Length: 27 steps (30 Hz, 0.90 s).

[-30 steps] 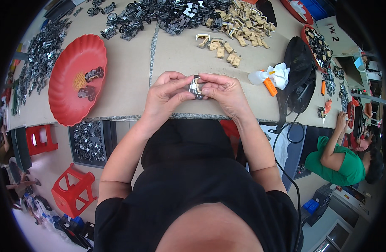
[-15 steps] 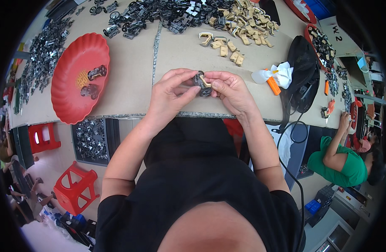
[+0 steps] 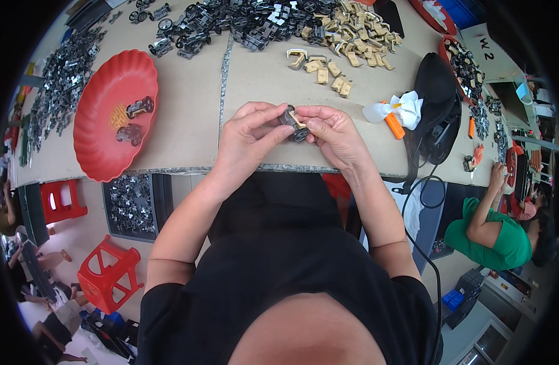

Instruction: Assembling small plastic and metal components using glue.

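Note:
Between my two hands, above the front edge of the table, is a small toy car chassis (image 3: 299,133) with dark wheels and a tan part on it. My left hand (image 3: 250,135) pinches it from the left with thumb and fingers. From the other side my right hand (image 3: 331,131) grips it near the tan part; the fingers partly hide it. Beyond my hands lie several loose tan plastic parts (image 3: 322,75), with a larger heap of tan parts (image 3: 364,36) behind them. Next to that heap is a pile of dark wheeled chassis (image 3: 261,24).
At left, a red scalloped plate (image 3: 87,131) holds two assembled pieces. A small white bottle (image 3: 375,112), an orange tool (image 3: 395,126), crumpled tissue (image 3: 408,109) and a black bag (image 3: 437,91) lie at right. A co-worker in green (image 3: 492,237) sits further right, red stools (image 3: 109,274) at lower left.
Both hands stay in nearly the same place, and the chassis has tilted slightly in the fingers. At the far lower left, people in the background have shifted.

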Motion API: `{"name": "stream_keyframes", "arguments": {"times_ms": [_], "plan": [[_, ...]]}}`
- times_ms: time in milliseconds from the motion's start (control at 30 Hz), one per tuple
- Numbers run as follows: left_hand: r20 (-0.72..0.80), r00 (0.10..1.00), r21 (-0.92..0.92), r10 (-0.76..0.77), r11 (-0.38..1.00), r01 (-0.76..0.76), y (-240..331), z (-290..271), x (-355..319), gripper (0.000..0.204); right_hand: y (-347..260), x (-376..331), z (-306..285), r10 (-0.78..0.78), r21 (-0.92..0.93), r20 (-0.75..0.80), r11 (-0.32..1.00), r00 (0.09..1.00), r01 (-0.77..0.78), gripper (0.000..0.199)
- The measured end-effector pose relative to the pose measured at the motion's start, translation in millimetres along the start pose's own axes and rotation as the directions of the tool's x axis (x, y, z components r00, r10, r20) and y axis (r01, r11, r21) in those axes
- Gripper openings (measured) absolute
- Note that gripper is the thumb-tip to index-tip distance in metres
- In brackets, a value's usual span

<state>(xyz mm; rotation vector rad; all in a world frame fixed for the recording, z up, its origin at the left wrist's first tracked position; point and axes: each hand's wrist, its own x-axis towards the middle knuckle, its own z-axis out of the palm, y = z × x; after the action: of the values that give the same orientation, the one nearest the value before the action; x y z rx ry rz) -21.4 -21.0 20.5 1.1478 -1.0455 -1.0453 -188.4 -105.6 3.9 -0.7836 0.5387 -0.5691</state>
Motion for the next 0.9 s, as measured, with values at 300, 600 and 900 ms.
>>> {"name": "stream_keyframes", "arguments": {"times_ms": [300,600,900], "plan": [[0.017,1.000,0.000,-0.017,1.000,0.017,-2,-4,-9,0.034,0,1,3,-0.016,-0.123,0.019,0.992,1.000,0.019,0.029],[0.248,0.967,0.296,0.060,0.946,-0.135,-4,-26,-3,0.042,-7,3,7,0.088,-0.259,0.122,0.964,0.989,-0.054,0.030],[0.633,0.722,0.558,0.280,0.481,-0.676,17,-34,21,0.037,-9,2,10,0.113,-0.274,0.175,0.960,0.978,-0.062,0.030]]}}
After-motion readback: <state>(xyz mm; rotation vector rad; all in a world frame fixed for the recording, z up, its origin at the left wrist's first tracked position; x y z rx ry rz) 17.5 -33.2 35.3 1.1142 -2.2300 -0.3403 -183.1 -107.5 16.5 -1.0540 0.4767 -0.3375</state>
